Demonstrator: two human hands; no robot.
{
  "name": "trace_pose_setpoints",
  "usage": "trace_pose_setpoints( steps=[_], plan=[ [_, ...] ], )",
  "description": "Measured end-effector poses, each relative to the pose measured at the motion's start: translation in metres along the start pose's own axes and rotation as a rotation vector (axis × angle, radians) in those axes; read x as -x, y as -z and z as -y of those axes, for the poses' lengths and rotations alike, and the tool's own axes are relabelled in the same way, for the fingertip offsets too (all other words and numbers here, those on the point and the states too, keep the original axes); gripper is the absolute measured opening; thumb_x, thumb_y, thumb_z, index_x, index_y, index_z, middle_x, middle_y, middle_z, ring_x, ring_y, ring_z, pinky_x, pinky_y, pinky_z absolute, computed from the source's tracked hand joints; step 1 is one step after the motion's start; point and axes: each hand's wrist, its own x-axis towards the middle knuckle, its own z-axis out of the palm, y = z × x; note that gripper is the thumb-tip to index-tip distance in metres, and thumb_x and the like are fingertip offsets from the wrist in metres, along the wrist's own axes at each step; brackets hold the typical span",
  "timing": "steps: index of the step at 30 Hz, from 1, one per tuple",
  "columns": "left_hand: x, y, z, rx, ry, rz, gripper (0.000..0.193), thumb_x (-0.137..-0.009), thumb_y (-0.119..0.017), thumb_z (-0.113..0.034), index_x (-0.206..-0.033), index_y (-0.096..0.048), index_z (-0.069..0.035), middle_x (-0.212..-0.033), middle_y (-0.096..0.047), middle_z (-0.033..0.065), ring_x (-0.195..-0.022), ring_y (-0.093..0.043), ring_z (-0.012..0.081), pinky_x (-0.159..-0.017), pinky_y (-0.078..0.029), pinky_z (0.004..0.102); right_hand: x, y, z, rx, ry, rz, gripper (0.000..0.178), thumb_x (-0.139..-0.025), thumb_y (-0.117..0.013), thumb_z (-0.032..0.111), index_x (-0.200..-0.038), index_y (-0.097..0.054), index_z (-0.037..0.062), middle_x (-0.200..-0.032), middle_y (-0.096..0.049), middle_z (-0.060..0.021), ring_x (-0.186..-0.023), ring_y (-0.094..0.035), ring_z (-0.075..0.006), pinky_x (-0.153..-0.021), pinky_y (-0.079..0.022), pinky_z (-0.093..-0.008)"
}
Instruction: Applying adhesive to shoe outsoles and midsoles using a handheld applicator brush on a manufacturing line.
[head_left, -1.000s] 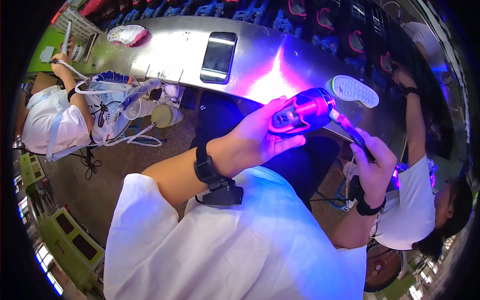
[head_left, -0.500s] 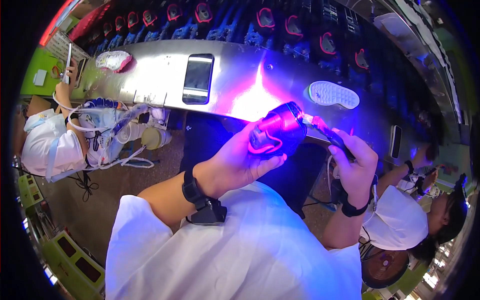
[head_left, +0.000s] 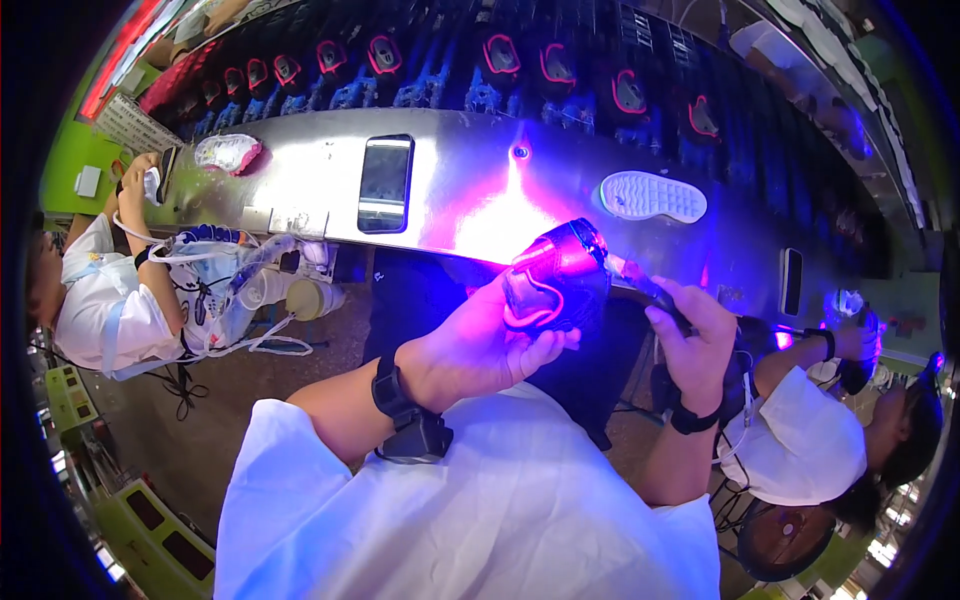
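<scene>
Your left hand has the dark shoe upper gripped, thumb on the near side, and the upper sits nearer you than the white sole and a bit left of it. Some of your fingers are tucked behind it and its far side is hidden, so can't tell what's going on back there. Your right hand is nearer you than the sole too, pinching a dark, brush-like tool. The tip's right at the upper's edge, but the purple glare makes it tough to say if it's touching.

The sole lies flat on the metal bench, with a phone off to its left and a dark slab to its right. Way left there's a pink-and-white shoe piece, details blown out. Beyond the sole, pink-outlined pieces fade into the dark. The co-worker right of the sole has blurry hands, and whatever they're holding is mush.
</scene>
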Motion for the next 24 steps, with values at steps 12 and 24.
trace_pose_setpoints(
  steps=[12, 24],
  plan=[
    [0.004, -0.013, -0.002, -0.544, -0.369, 0.037, 0.047, -0.106, -0.056, -0.04, -0.134, -0.056, -0.003, -0.118, -0.069, 0.0095, -0.106, -0.07, 0.0222, -0.096, -0.058, 0.0406, 0.033, -0.019, -0.009, -0.014, -0.272, -0.003, 0.036, -0.082, -0.079, 0.002, -0.117, -0.073, -0.0003, -0.088, -0.071, -0.0123, -0.075, -0.065, -0.0218, -0.072, -0.05, -0.0327],
    [0.029, -0.053, -0.086, -1.542, -1.116, -0.063, 0.071, -0.082, -0.086, -0.009, -0.144, -0.054, 0.003, -0.126, -0.068, 0.0058, -0.114, -0.062, 0.0114, -0.104, -0.049, 0.0315, 0.018, -0.038, -0.005, -0.171, -0.22, 0.154, 0.034, -0.088, -0.078, 0.007, -0.12, -0.07, -0.0021, -0.099, -0.075, -0.0128, -0.088, -0.07, -0.02, -0.082, -0.054, -0.0333]
  ],
)
